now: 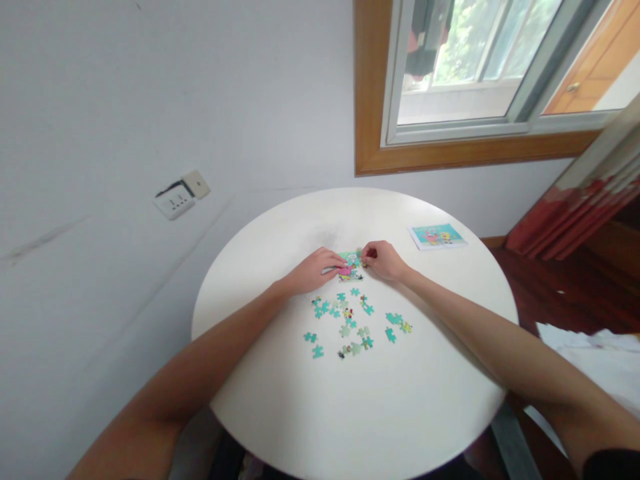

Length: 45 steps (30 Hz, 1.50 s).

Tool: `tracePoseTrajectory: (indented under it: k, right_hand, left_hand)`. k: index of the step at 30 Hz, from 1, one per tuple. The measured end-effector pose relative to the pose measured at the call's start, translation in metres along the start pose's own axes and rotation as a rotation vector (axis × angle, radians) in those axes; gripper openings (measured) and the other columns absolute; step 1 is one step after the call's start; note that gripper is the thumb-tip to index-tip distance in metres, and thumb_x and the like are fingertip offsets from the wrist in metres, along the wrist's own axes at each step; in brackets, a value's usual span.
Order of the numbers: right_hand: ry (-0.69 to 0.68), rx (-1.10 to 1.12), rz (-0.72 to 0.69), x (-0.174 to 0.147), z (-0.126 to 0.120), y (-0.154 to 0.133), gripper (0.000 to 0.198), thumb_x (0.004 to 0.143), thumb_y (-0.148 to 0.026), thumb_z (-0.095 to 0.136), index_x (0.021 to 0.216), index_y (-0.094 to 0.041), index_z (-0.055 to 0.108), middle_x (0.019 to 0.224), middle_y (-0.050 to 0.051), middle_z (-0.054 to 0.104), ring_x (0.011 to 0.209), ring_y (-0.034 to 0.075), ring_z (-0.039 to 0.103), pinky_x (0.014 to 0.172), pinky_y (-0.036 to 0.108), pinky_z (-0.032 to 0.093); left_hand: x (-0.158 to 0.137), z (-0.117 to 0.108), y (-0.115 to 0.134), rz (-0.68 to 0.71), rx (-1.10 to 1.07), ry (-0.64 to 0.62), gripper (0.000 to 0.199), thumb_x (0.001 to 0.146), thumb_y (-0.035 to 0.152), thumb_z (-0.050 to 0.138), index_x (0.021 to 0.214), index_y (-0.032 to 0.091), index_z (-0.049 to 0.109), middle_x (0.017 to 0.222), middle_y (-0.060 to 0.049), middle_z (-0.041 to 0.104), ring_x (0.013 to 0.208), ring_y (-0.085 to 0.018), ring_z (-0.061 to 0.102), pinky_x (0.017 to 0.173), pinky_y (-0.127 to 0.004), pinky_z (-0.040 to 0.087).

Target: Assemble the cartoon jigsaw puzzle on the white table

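A partly joined jigsaw puzzle [351,260] in green, pink and blue lies flat on the white round table [320,413]. My left hand [321,268] rests at its left side, fingers stretched out over its edge and touching it. At the opposite side, my right hand [383,259] has thumb and fingers pinched together on a small puzzle piece [365,265] against the puzzle's right edge; the fingers mostly hide that piece. Nearer to me, several loose teal and pale green puzzle pieces [349,313] are scattered, some with printed yellow, red or black bits.
A picture card [437,236] with cartoon figures lies at the table's back right. Behind the table are a wall with a socket [174,201] and a wood-framed window [373,157]. A red and beige curtain [565,207] hangs at the right, above white sheets [590,360].
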State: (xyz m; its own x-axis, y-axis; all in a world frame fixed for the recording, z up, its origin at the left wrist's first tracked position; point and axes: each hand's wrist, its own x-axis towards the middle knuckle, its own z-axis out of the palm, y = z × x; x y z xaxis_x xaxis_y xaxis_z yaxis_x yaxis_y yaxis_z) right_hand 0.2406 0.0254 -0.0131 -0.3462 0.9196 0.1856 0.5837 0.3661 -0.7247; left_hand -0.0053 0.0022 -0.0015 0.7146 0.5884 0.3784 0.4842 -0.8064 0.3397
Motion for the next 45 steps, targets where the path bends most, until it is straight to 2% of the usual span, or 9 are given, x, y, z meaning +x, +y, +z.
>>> tracePoseTrajectory:
  k: [10, 19, 24, 31, 39, 45]
  right_hand:
    - [-0.007, -0.134, 0.022, 0.0001, 0.0027, -0.0024, 0.007, 0.078, -0.019, 0.064, 0.080, -0.015, 0.069, 0.077, 0.005, 0.072, 0.066, 0.012, 0.059, 0.064, 0.021, 0.041]
    - [0.071, -0.084, -0.034, 0.0007, -0.0033, -0.0008, 0.013, 0.078, -0.014, 0.058, 0.078, -0.012, 0.072, 0.075, 0.006, 0.072, 0.064, 0.012, 0.058, 0.064, 0.022, 0.041]
    - [0.048, -0.137, -0.044, -0.0010, -0.0068, 0.0005, 0.013, 0.078, -0.017, 0.062, 0.077, -0.013, 0.074, 0.072, 0.005, 0.072, 0.063, 0.012, 0.057, 0.062, 0.022, 0.040]
    - [-0.054, -0.200, -0.056, -0.0039, -0.0025, -0.0035, 0.010, 0.077, -0.016, 0.065, 0.077, -0.017, 0.075, 0.075, 0.004, 0.073, 0.064, 0.012, 0.058, 0.062, 0.022, 0.039]
    - [-0.013, -0.174, -0.059, -0.0036, -0.0028, -0.0021, 0.014, 0.082, -0.024, 0.064, 0.078, -0.016, 0.075, 0.074, 0.005, 0.072, 0.064, 0.012, 0.057, 0.063, 0.023, 0.039]
    - [-0.034, -0.172, -0.081, -0.0050, -0.0046, -0.0043, 0.018, 0.084, -0.027, 0.063, 0.077, -0.016, 0.075, 0.072, 0.005, 0.071, 0.062, 0.012, 0.055, 0.060, 0.023, 0.037]
  left_hand:
    - [0.0011, -0.0003, 0.0020, -0.006, 0.014, -0.014, 0.027, 0.098, 0.034, 0.051, 0.113, 0.026, 0.072, 0.110, -0.006, 0.071, 0.105, -0.021, 0.061, 0.096, -0.040, 0.045]
    - [0.0013, -0.0018, 0.0033, -0.016, 0.016, -0.016, 0.027, 0.098, 0.033, 0.052, 0.113, 0.024, 0.072, 0.110, -0.007, 0.071, 0.105, -0.021, 0.059, 0.097, -0.040, 0.044]
    - [0.0006, -0.0012, 0.0011, -0.010, 0.008, -0.009, 0.027, 0.098, 0.032, 0.051, 0.114, 0.023, 0.071, 0.111, -0.008, 0.071, 0.105, -0.021, 0.059, 0.096, -0.040, 0.044]
    - [0.0003, 0.0000, 0.0002, -0.020, 0.002, -0.001, 0.027, 0.098, 0.034, 0.051, 0.112, 0.024, 0.072, 0.109, -0.008, 0.071, 0.105, -0.022, 0.060, 0.095, -0.041, 0.045]
    - [0.0005, -0.0016, -0.0002, -0.006, -0.004, 0.011, 0.025, 0.097, 0.029, 0.053, 0.111, 0.023, 0.072, 0.108, -0.008, 0.071, 0.103, -0.021, 0.059, 0.095, -0.040, 0.046]
    - [0.0001, -0.0032, -0.0004, -0.011, -0.001, 0.020, 0.024, 0.097, 0.027, 0.053, 0.110, 0.023, 0.072, 0.107, -0.007, 0.071, 0.101, -0.021, 0.059, 0.093, -0.040, 0.046]
